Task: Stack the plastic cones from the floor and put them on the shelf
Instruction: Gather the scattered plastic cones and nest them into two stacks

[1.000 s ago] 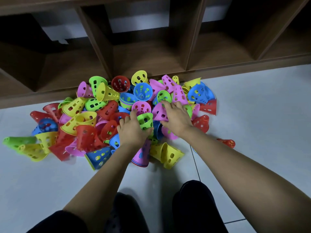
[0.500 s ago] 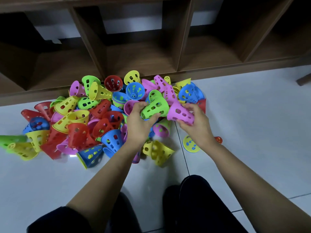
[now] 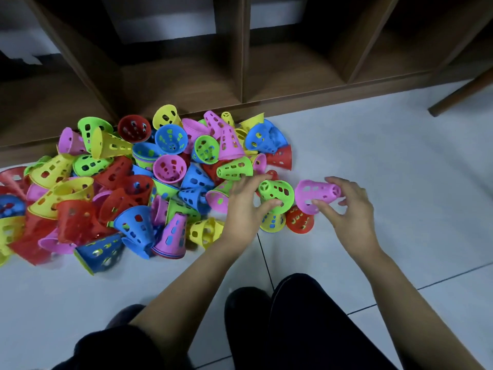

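A heap of perforated plastic cones (image 3: 138,182) in red, yellow, blue, green and pink lies on the pale tiled floor in front of a wooden shelf (image 3: 186,84). My left hand (image 3: 245,206) grips a green cone (image 3: 278,193) lying sideways, narrow end to the left. My right hand (image 3: 349,209) pinches a pink cone (image 3: 316,194), its wide mouth facing the green cone's wide end. The two held cones sit side by side, just above the floor at the heap's right edge.
A red cone (image 3: 300,222) and a yellow cone (image 3: 272,222) lie on the floor under the held ones. The shelf has open compartments at floor level. A wooden leg (image 3: 458,100) slants at the right. My dark-clothed knees (image 3: 293,329) are at the bottom.
Both hands lifted a cone out of the heap and carried them right, off the pile. The green and pink cones have turned so their wide ends face each other.
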